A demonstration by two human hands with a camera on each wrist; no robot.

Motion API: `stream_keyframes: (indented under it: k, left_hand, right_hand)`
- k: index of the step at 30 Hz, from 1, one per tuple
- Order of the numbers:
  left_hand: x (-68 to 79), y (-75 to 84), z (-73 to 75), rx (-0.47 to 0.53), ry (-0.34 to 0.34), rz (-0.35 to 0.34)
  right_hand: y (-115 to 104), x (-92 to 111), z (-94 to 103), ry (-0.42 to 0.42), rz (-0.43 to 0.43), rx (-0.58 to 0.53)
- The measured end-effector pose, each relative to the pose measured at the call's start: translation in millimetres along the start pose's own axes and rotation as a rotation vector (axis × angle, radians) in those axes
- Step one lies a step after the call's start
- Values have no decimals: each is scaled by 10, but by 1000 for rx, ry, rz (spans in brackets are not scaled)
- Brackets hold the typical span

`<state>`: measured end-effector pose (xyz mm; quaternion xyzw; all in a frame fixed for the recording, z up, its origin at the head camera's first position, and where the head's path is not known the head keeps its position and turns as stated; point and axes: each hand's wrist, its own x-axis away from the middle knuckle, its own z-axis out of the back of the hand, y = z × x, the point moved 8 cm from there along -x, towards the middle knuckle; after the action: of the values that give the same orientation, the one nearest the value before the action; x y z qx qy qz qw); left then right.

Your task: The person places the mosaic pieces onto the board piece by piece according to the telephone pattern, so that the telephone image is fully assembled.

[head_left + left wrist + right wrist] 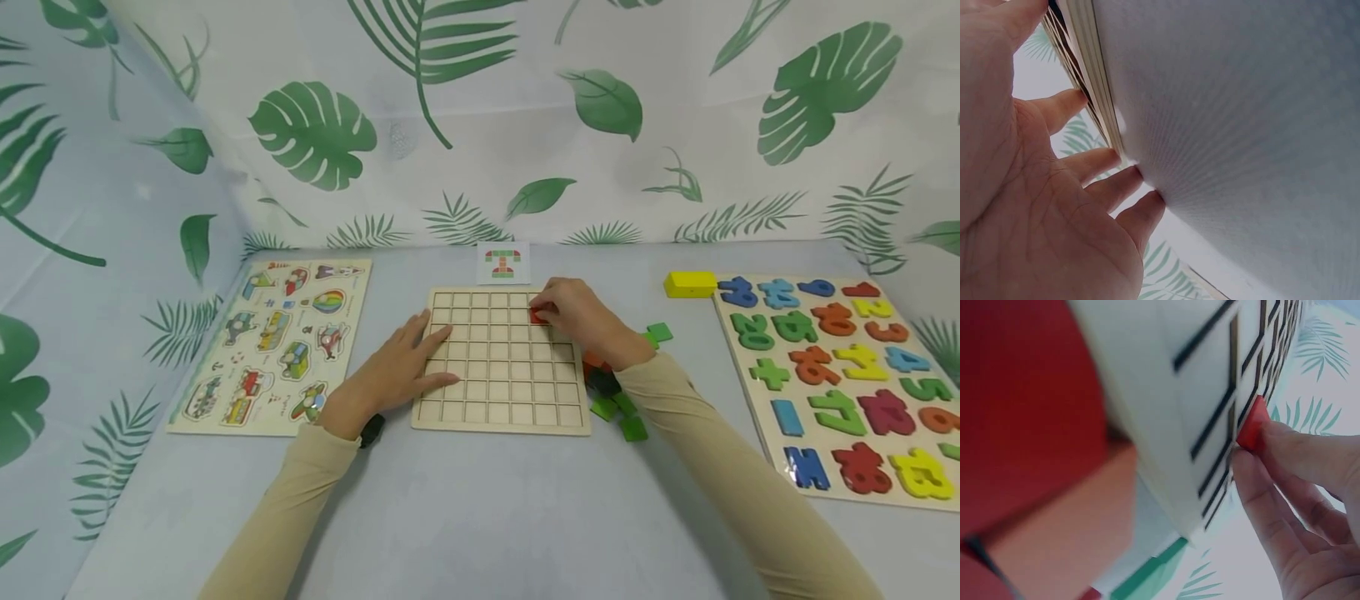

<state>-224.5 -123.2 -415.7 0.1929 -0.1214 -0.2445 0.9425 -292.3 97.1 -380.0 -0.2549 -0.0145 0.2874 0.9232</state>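
Observation:
A wooden grid board with square cells lies on the table between both hands. The right hand pinches a small red tile between thumb and fingers, at a cell near the board's far right corner. At the board's left edge, the left hand rests with fingers spread; its thumb and index finger reach over the border, and other fingertips come down beside the board in the left wrist view. Behind the board stands a pattern card with red, green and orange shapes.
Loose green tiles and orange pieces lie right of the board, partly under the right forearm. A picture puzzle board is at left, a number puzzle board at right. A yellow block sits at the back right.

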Motion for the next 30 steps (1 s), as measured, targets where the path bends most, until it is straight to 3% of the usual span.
stream_keyframes:
  k: [8, 21, 30]
  left_hand:
    - [6, 0, 12, 6, -1, 0]
    - [-24, 4, 48, 2, -3, 10]
    - [-9, -1, -1, 8, -21, 15]
  right_hand:
    - [-46, -59, -25, -62, 4, 61]
    - [-84, -74, -9, -69, 4, 77]
    - [-19, 68, 5, -87, -28, -25]
